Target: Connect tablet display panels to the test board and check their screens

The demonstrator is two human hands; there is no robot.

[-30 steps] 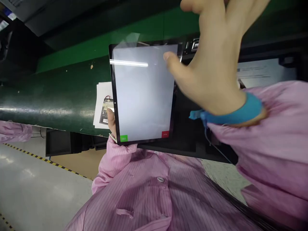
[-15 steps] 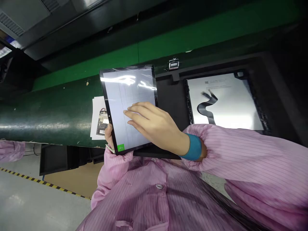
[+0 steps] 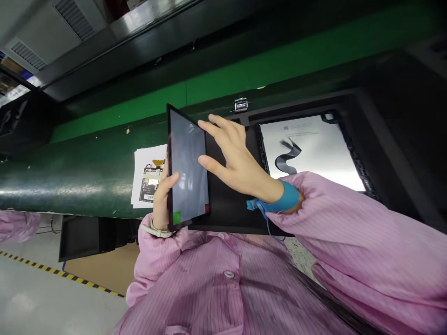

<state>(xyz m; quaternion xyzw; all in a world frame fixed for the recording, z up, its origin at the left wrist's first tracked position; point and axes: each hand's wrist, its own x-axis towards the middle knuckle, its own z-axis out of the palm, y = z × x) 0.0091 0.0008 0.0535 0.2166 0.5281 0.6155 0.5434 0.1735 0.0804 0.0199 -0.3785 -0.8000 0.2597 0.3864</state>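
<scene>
A tablet-like display (image 3: pixel 188 167) is held up and steeply tilted, its lit grey screen showing a green patch and a red patch along the lower edge. My left hand (image 3: pixel 162 197) grips its left edge, thumb on the front and fingers behind. Over the display's right edge is my right hand (image 3: pixel 237 158), fingers spread and holding nothing; whether a fingertip touches the screen is unclear. A blue band circles the right wrist. To the right, an opened device panel (image 3: pixel 310 149) with a curved dark flex cable (image 3: pixel 287 160) lies in a black tray (image 3: pixel 230 209).
White sheets (image 3: pixel 138 186) with a printed or real circuit assembly (image 3: pixel 148 186) lie on the green bench (image 3: pixel 87 172) to the left. A small metal counter (image 3: pixel 240 105) sits behind the tray. Another person's pink sleeve (image 3: pixel 17 223) shows at the far left.
The display has turned to a steeper angle, and its screen looks darker with a red patch now visible. My right hand has moved rightward and up, its fingers spreading wider. The view has shifted slightly.
</scene>
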